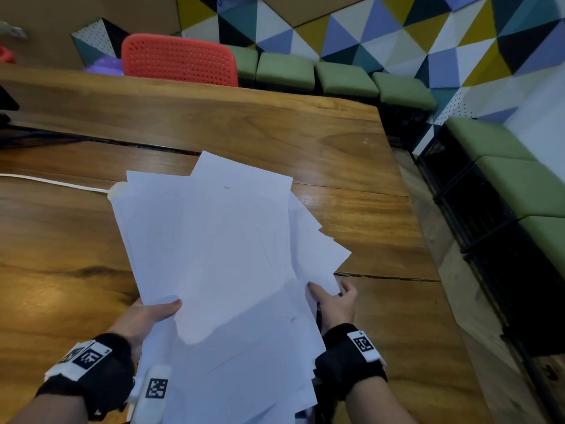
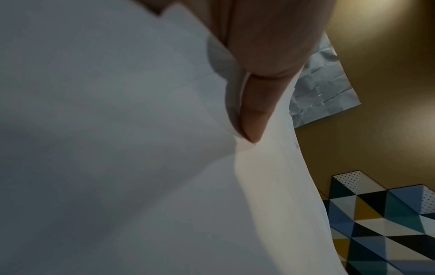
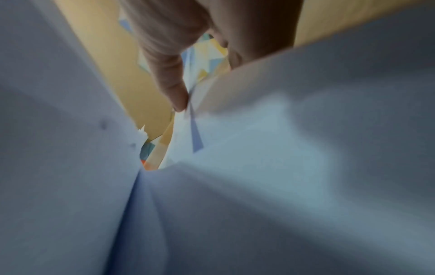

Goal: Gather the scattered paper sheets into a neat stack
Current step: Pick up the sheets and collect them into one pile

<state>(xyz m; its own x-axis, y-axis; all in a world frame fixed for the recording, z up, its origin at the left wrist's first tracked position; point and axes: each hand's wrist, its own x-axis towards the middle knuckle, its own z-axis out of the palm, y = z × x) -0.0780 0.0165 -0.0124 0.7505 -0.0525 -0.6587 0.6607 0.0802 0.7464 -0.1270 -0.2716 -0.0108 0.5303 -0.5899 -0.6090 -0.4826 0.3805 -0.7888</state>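
The paper sheets (image 1: 214, 255) are held as a loose, fanned bundle above the wooden table (image 1: 305, 130), in the centre of the head view. Corners project at differing angles at 12 and 3 o'clock of the bundle, so the stack is judged gathered but not yet squared.

The left hand (image 1: 143, 316) is closed on the bundle's edge at 8 o'clock, with the thumb laid across the top sheet; in the left wrist view a finger (image 2: 254, 104) is seen tucked between sheets. The right hand (image 1: 334, 302) is pinching the sheets at 4 o'clock, thumb on top and the remaining fingers mostly hidden beneath.

Recommended procedure for the step in hand: the grip should be loosened slightly so that the sheets can slide; the bundle should be turned on edge and tapped on the table, long side first, then short side. Projecting corners at 3 o'clock should be nudged inward before tapping. A tight pinch is to be avoided, as creasing is likely.

A white cable (image 1: 52, 180) lies on the table at 9 o'clock of the bundle, passing behind it. A red chair (image 1: 179, 59) stands at 12 o'clock beyond the table, with green cushioned seats (image 1: 345, 79) at 1 o'clock. The tapping area is not judged to be obstructed, provided the cable is kept clear.
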